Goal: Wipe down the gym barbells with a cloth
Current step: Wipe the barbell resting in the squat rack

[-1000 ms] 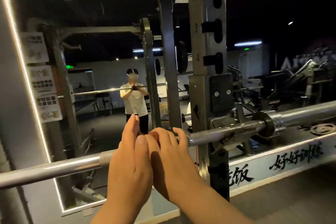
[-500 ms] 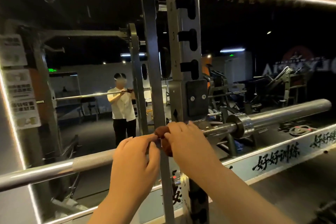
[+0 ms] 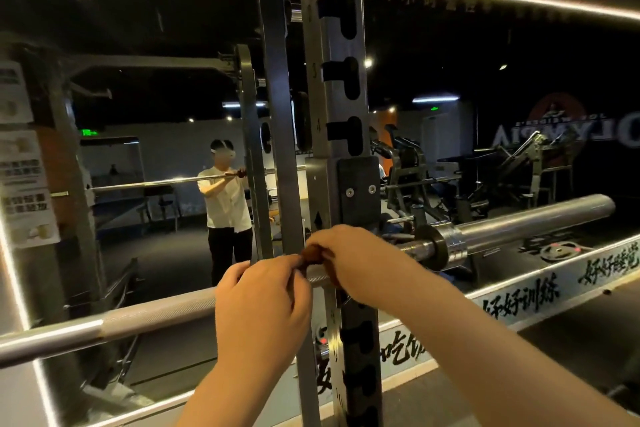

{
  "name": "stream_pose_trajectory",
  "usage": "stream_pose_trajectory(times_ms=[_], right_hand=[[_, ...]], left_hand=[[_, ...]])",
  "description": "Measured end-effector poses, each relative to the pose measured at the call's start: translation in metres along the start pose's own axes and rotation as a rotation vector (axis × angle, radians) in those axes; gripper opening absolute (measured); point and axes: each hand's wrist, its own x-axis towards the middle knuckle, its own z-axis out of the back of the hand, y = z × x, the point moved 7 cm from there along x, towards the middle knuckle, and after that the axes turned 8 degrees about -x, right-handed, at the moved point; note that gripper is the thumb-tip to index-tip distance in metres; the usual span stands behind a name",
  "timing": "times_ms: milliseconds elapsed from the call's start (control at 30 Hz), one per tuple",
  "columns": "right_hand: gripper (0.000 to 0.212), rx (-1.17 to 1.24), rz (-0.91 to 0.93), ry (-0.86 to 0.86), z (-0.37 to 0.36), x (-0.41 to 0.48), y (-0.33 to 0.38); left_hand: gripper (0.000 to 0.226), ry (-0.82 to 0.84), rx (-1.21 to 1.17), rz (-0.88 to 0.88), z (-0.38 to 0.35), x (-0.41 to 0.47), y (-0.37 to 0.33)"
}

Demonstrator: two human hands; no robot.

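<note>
head | left hand [image 3: 263, 302] and right hand [image 3: 349, 260] both pinch a small brown cloth [image 3: 311, 253] onto the barbell [image 3: 156, 319], just beside the rack post [image 3: 346, 80] | bar runs lower left to upper right | thick end [image 3: 536, 218] lies right of the grip, right hand nearer

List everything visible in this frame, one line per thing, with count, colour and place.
barbell: one, silver, running from lower left to right.
cloth: one, brown, on the bar between both hands.
rack upright: one, grey with black slots, centre, where the bar crosses it.
mirror: one, light-edged, wall ahead, reflecting the person and gym machines.
posters: several, pale, left edge.
weight plate: one, dark, lying low at right beyond the bar.
lettered strip: one, white with black characters, lower right.
left hand: one, pinches the cloth's end.
right hand: one, grips the cloth on the bar.
</note>
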Motion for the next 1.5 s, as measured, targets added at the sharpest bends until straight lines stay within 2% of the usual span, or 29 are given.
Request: stream_pose_trajectory(times_ms=[67,167,400,533,700,867,1000,1067,1233,1333,1433,1500], right_hand=[[0.035,0.031,-0.048,0.064,0.011,-0.003,-0.018],[0.029,0.078,-0.068,0.061,0.022,-0.009,-0.041],[0.022,0.121,0.178,-0.02,-0.003,-0.007,-0.003],[0.029,0.063,0.176,-0.022,0.005,-0.008,-0.013],[0.019,0.173,0.185,-0.021,0.02,-0.021,-0.031],[0.025,-0.057,0.056,0.084,0.031,-0.009,-0.05],[0.024,-0.19,-0.113,0.064,0.031,-0.01,-0.092],[0.022,-0.14,-0.099,-0.014,0.023,-0.009,-0.091],[0.021,0.144,0.13,-0.182,0.019,-0.019,-0.059],[0.021,0.234,0.091,-0.131,0.022,-0.018,-0.077],[0.021,0.205,0.017,-0.142,0.022,-0.014,-0.094],[0.017,0.202,0.057,-0.178,0.02,-0.013,-0.084]], left_hand=[[0.04,-0.013,0.019,-0.027,0.001,-0.001,-0.001],[0.038,-0.034,0.027,-0.075,0.003,-0.005,0.0],[0.04,-0.061,0.105,-0.058,-0.002,-0.002,0.0],[0.039,-0.056,0.153,-0.088,-0.006,-0.005,0.001],[0.038,-0.096,0.156,-0.122,-0.007,-0.005,0.001],[0.037,-0.088,0.164,-0.098,-0.009,-0.005,0.003],[0.038,-0.086,0.195,-0.097,-0.011,-0.005,0.002],[0.039,-0.102,0.209,-0.072,-0.011,-0.004,0.0],[0.04,-0.117,0.236,-0.017,-0.013,0.0,-0.005],[0.037,-0.098,0.243,-0.025,-0.013,-0.002,-0.003],[0.038,-0.094,0.247,-0.022,-0.013,-0.004,-0.002],[0.039,-0.101,0.242,-0.01,-0.014,-0.004,-0.002]])
